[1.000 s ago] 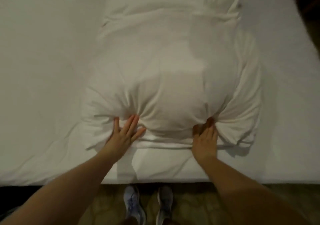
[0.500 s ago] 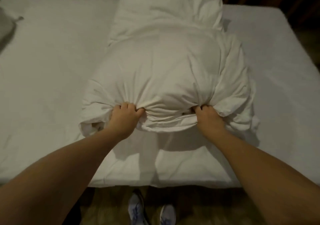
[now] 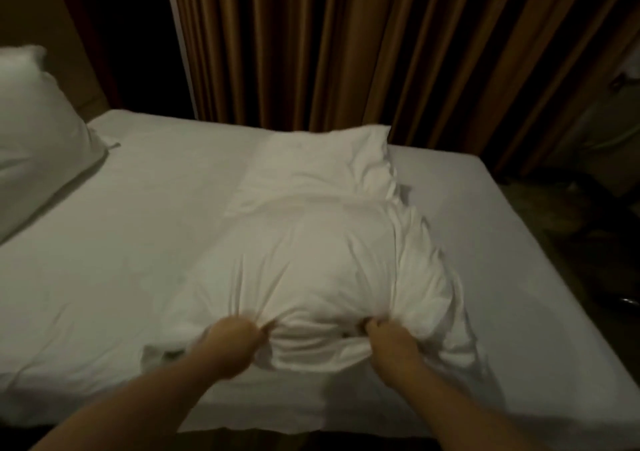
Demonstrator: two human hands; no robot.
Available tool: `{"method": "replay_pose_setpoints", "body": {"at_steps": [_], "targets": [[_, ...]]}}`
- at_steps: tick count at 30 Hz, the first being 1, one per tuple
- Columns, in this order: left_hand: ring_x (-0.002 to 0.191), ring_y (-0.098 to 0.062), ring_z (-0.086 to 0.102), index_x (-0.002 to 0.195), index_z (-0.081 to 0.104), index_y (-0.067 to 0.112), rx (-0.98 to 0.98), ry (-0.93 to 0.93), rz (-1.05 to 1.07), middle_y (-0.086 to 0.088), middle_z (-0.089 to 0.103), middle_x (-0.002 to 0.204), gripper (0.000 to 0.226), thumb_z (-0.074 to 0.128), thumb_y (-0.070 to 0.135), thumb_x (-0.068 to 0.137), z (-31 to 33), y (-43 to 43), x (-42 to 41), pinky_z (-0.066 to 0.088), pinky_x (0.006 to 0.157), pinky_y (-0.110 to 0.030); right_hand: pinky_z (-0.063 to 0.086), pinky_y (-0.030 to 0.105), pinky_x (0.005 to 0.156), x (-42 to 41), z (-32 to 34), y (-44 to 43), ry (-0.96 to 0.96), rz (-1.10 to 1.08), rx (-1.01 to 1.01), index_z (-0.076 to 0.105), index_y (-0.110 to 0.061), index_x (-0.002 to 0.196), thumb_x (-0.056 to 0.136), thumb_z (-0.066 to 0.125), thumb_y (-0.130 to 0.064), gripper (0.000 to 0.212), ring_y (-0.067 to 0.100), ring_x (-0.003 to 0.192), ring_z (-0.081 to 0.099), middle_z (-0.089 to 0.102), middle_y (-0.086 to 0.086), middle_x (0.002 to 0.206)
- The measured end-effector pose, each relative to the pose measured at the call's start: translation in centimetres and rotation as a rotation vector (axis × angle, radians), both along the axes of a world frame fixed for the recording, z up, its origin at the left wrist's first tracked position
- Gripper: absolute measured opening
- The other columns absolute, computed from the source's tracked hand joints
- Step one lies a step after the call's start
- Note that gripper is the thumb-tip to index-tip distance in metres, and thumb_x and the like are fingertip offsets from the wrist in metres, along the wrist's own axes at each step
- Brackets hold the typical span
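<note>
White pillow (image 3: 311,260) in a loose white pillowcase lies lengthwise in the middle of the bed (image 3: 121,242), its long axis running from six o'clock toward twelve o'clock in the head view. Its near half bulges, full and rounded. The far end at twelve o'clock is flatter and creased. Slack cloth falls in folds down its three o'clock side, and a flat flap of the case spreads on the sheet at about seven o'clock of the bulge.

The left hand (image 3: 232,343) grips the near edge of the pillow at about seven o'clock. Its fingers (image 3: 256,331) are curled tight into a bunch of the cloth, and wrinkles fan out from the grip. The right hand (image 3: 391,346) grips the same edge at about five o'clock, its fingers (image 3: 372,327) likewise curled and clamped on gathered fabric. The two hands are apart, with a rolled ridge of cloth between them. Both bare forearms reach in from six o'clock.

A plain white sheet, lightly rumpled, covers the bed under the pillow. A second white pillow (image 3: 34,121) sits at ten o'clock, well apart, at the bed's left edge. A brown pleated curtain (image 3: 346,45) hangs behind the bed at twelve o'clock. At three o'clock, past the bed's edge, the floor is too dark to make out what is there.
</note>
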State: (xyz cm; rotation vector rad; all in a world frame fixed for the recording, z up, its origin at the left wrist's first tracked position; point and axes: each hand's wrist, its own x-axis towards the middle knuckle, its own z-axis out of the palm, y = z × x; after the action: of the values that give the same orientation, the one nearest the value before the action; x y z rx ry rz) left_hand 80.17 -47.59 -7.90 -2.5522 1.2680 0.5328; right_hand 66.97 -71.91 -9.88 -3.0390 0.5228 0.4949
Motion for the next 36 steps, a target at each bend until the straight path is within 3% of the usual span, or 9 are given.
{"method": "replay_pose_setpoints", "body": {"at_steps": [4,7,10,16,21,25,28,31,36], "targets": [[0.083,-0.016,0.068,0.092,0.073,0.028,-0.029,0.008,-0.086,0.0,0.07,0.089,0.031,0.078,0.041,0.065,0.5,4.4,-6.1,0.052,0.07,-0.021,0.041,0.036,0.096,-6.3,0.8,4.3,0.117,-0.014,0.015,0.038,-0.014,0.137,0.099,0.034,-0.015,0.038,0.028,0.12,0.053,0.05,0.012,0.134],[0.121,-0.028,0.051,0.128,0.055,0.022,0.013,0.004,-0.07,-0.009,0.056,0.129,0.036,0.045,0.024,0.094,0.5,7.2,-9.4,0.04,0.098,-0.032,0.042,0.035,0.096,-9.9,2.7,7.6,0.088,-0.021,-0.012,0.038,-0.013,0.137,0.098,0.037,-0.014,0.039,0.028,0.12,0.053,0.052,0.012,0.133],[0.127,-0.024,0.046,0.133,0.052,0.03,0.009,-0.029,-0.067,-0.004,0.051,0.137,0.041,0.041,0.019,0.095,2.2,9.7,-11.8,0.035,0.102,-0.027,0.043,0.039,0.095,-13.2,4.8,10.4,0.062,-0.017,-0.006,0.038,-0.012,0.137,0.097,0.04,-0.016,0.04,0.032,0.118,0.054,0.054,0.013,0.13],[0.117,-0.023,0.052,0.12,0.061,0.03,-0.023,-0.007,-0.11,-0.003,0.057,0.127,0.032,0.046,0.022,0.093,6.9,12.6,-16.6,0.039,0.092,-0.024,0.047,0.038,0.088,-19.3,9.4,13.8,-0.007,0.009,0.021,0.042,-0.018,0.128,0.091,0.043,-0.011,0.038,0.033,0.107,0.058,0.059,0.013,0.122],[0.122,-0.023,0.047,0.124,0.06,0.018,0.041,0.121,-0.17,-0.005,0.055,0.13,0.04,0.043,0.007,0.09,13.9,12.3,-18.7,0.037,0.1,-0.024,0.043,0.034,0.082,-22.1,15.8,13.8,0.004,0.076,-0.004,0.044,-0.017,0.126,0.093,0.038,-0.012,0.034,0.032,0.107,0.056,0.058,0.013,0.121],[0.108,-0.02,0.053,0.109,0.064,0.01,0.121,0.22,-0.221,-0.007,0.061,0.114,0.038,0.044,-0.004,0.081,17.0,11.9,-19.5,0.04,0.086,-0.021,0.043,0.031,0.082,-24.0,19.0,13.3,0.025,0.121,0.011,0.047,-0.019,0.124,0.093,0.038,-0.012,0.034,0.03,0.107,0.056,0.058,0.011,0.121],[0.095,-0.019,0.054,0.1,0.063,0.006,0.137,0.241,-0.232,-0.009,0.063,0.103,0.034,0.044,-0.004,0.075,18.7,10.1,-17.8,0.041,0.081,-0.023,0.041,0.031,0.079,-22.4,19.9,11.4,0.019,0.109,0.016,0.047,-0.021,0.122,0.093,0.038,-0.013,0.031,0.025,0.1,0.055,0.058,0.008,0.119],[0.109,-0.02,0.055,0.11,0.065,0.01,0.071,0.189,-0.213,-0.007,0.064,0.117,0.041,0.042,0.009,0.078,20.4,6.5,-13.9,0.038,0.087,-0.019,0.033,0.03,0.073,-18.1,20.1,7.6,-0.028,0.061,-0.052,0.045,-0.018,0.122,0.095,0.038,-0.017,0.028,0.025,0.099,0.054,0.058,0.008,0.12],[0.113,-0.01,0.054,0.118,0.065,0.025,-0.061,0.098,-0.08,0.008,0.062,0.122,0.05,0.043,0.003,0.079,21.7,0.1,-6.8,0.038,0.095,-0.018,0.037,0.032,0.074,-10.1,20.1,0.9,-0.168,0.009,-0.065,0.044,-0.014,0.12,0.094,0.04,-0.022,0.027,0.029,0.106,0.057,0.06,0.01,0.119]]}}
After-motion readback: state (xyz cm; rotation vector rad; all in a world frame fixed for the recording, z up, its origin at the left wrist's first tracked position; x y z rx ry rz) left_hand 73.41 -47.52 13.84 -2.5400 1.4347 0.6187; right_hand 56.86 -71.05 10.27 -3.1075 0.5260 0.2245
